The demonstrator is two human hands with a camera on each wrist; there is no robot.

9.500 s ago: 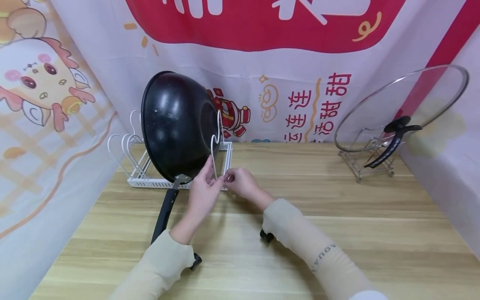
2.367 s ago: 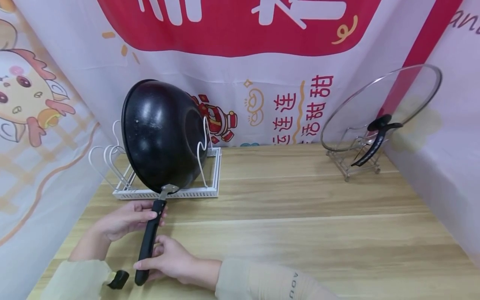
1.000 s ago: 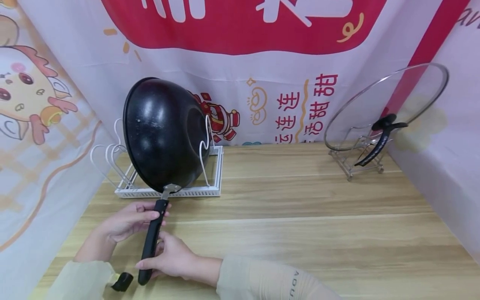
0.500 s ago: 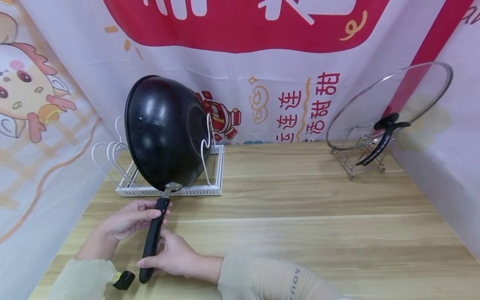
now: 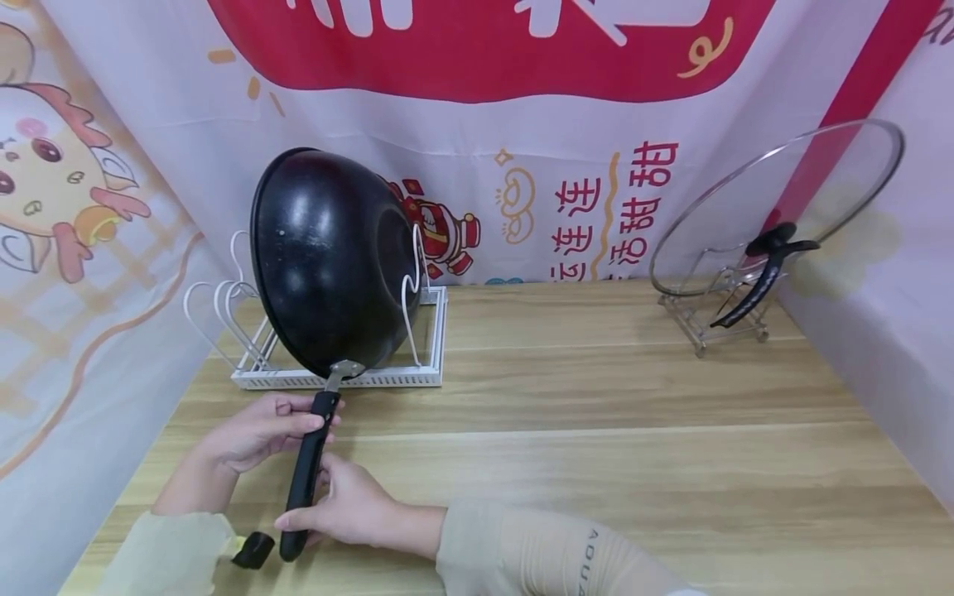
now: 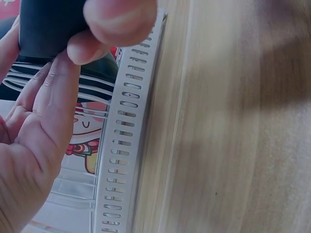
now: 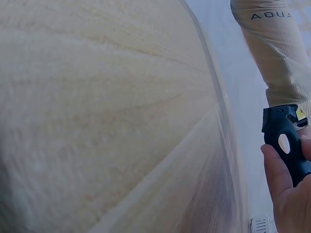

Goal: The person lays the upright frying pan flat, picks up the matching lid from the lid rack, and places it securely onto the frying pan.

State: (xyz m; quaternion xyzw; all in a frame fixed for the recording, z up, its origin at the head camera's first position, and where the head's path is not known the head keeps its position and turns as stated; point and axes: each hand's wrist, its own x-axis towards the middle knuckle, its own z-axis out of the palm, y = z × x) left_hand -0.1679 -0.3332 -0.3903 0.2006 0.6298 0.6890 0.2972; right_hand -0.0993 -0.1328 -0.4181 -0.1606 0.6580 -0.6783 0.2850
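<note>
A black wok (image 5: 328,257) stands on its side in a white wire rack (image 5: 395,378), its rounded underside facing right. Its black handle (image 5: 304,484) slopes down toward the table's front. My left hand (image 5: 257,434) pinches the handle's upper part, thumb on top and fingers behind it. Lower down, near the handle's end, my right hand (image 5: 358,505) grips it from the right. In the left wrist view, the left hand (image 6: 41,131) holds the handle (image 6: 51,26) beside the rack's slotted rail (image 6: 121,136). The right wrist view catches the right hand (image 7: 296,204) around the handle's holed end (image 7: 284,158).
At the back right, a glass lid (image 5: 782,190) with a black knob leans in a small metal stand (image 5: 701,331). Curved wire dividers (image 5: 224,310) rise at the rack's left side. Printed cloth (image 5: 484,132) hangs behind the wooden table (image 5: 596,447).
Earlier both hands were at the rack's right wire divider; since then they have moved left and down onto the wok handle. Over the last second the grip is unchanged; the view shifted slightly.
</note>
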